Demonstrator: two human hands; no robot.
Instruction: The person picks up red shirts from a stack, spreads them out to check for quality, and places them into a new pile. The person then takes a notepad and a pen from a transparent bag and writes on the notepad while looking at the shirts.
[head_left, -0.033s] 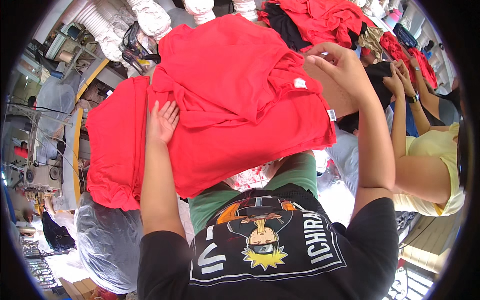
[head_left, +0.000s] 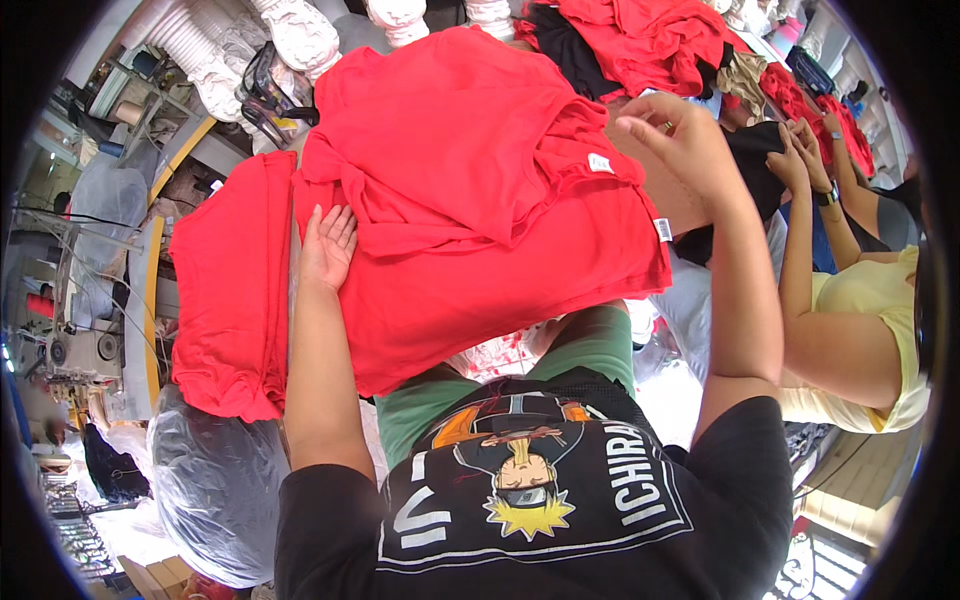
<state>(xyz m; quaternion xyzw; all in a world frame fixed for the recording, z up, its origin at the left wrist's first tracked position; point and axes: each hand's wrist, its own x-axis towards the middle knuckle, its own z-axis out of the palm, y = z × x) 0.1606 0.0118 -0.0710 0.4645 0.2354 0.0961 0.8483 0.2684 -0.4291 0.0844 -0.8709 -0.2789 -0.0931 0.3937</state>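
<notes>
Our left hand [head_left: 328, 245] lies open, flat, pinning the red shirt [head_left: 480, 200] at nine o'clock; our right hand [head_left: 680, 150] pinches its edge at three, keeping it spread.

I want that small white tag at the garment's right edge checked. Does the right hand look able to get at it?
Probably yes. The right hand sits at the red garment just above the white tag, with nothing visible between them; the left hand lies flat at the opposite side.
</notes>
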